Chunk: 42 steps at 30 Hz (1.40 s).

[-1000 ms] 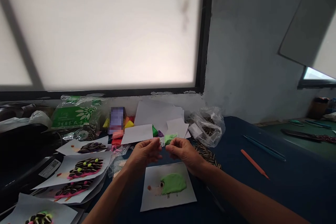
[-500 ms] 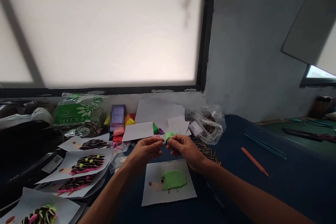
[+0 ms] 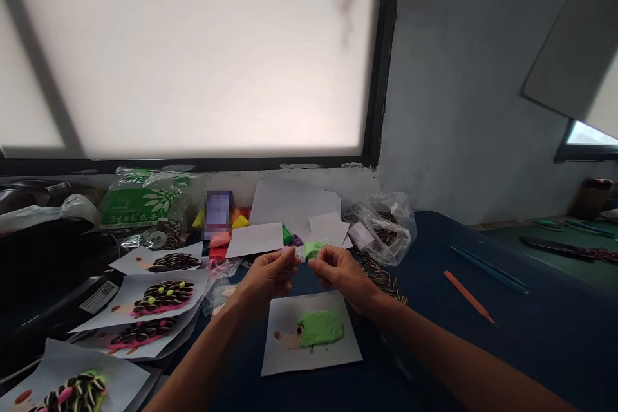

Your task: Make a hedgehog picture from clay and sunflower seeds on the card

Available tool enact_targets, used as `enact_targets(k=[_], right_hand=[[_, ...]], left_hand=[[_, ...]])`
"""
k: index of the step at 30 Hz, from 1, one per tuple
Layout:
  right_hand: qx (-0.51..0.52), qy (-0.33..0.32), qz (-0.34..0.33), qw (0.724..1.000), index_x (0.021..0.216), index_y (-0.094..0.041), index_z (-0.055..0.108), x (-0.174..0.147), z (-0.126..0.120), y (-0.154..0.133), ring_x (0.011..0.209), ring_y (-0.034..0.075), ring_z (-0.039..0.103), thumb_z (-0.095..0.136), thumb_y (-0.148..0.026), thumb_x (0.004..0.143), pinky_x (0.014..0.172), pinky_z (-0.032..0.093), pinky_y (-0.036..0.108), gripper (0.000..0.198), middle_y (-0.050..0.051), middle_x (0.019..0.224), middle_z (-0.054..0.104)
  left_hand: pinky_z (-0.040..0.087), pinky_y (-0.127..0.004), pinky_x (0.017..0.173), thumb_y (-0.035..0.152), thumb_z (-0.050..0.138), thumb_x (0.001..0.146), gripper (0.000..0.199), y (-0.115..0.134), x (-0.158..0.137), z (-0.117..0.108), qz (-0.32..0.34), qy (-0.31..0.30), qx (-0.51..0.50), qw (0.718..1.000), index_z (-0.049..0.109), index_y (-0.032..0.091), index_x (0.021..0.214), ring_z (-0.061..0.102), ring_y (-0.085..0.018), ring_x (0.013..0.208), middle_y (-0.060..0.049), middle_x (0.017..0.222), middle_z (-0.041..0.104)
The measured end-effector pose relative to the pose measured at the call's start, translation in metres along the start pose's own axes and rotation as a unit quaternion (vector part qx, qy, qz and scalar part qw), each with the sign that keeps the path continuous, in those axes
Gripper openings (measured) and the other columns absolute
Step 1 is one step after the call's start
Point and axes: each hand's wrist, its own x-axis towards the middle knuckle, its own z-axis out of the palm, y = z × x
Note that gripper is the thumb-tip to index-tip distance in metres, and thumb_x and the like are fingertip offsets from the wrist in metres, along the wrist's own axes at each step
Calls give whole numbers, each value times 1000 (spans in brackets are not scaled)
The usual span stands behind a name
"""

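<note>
My left hand (image 3: 271,272) and my right hand (image 3: 340,273) are raised close together above the table, a small gap between their fingertips. Both have thumb and forefinger pinched; anything between them is too small to make out. A packet of light green clay (image 3: 315,249) shows right behind my right fingertips; whether they touch it I cannot tell. Below my hands lies a white paper card (image 3: 275,360) with a hedgehog figure. Its body is flat green clay (image 3: 321,328), its face is pale with a dark eye and brown nose, and thin legs are drawn beneath.
Several cards (image 3: 91,318) with seed-covered hedgehogs lie at left. Striped sunflower seeds (image 3: 386,283) are heaped beyond my right wrist, near a clear plastic bag (image 3: 386,228). An orange tool (image 3: 469,297) and blue tweezers (image 3: 487,268) lie at right. White paper (image 3: 284,199) leans at the back.
My left fingers have drawn slightly back and curled more, while my right hand stays almost where it was. The view has shifted a little. The cards on the table have not moved.
</note>
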Motion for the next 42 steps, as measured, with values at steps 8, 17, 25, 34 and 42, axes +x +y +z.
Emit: enact_targets(k=[8,17,25,34,42], right_hand=[[-65,32,-41,997,69,-18,58,-2,1,-7,61,12,46,78,-51,67,57,36,26,39,-2,67,55],[-124,36,-52,990,81,-18,58,-2,-2,-7,70,14,51,80,-52,66,62,41,26,43,0,81,58],[-141,21,-58,988,92,-17,59,-1,-3,-9,73,16,56,78,-51,69,64,47,28,45,3,91,60],[-156,4,-56,986,94,-17,61,-1,-2,-7,70,15,54,79,-49,69,63,46,28,45,3,85,60],[-149,-1,-62,987,95,-16,60,2,-10,-9,73,15,54,75,-51,73,65,46,29,43,4,90,61]], left_hand=[[30,-18,38,63,79,60,54,-4,-1,5,24,-27,55,998,67,12,73,50,-5,40,1,65,62],[54,-28,66,64,63,79,58,4,-13,13,19,-121,96,988,72,9,92,71,-21,72,-13,83,74],[56,-32,70,64,56,85,63,9,-18,17,7,-143,50,988,69,6,105,73,-25,77,-17,91,75],[56,-32,69,60,57,87,58,6,-16,15,-1,-178,61,982,68,9,110,73,-25,76,-14,86,75],[56,-30,70,61,51,89,58,13,-19,8,14,-177,68,982,69,10,109,73,-23,79,-18,113,71]])
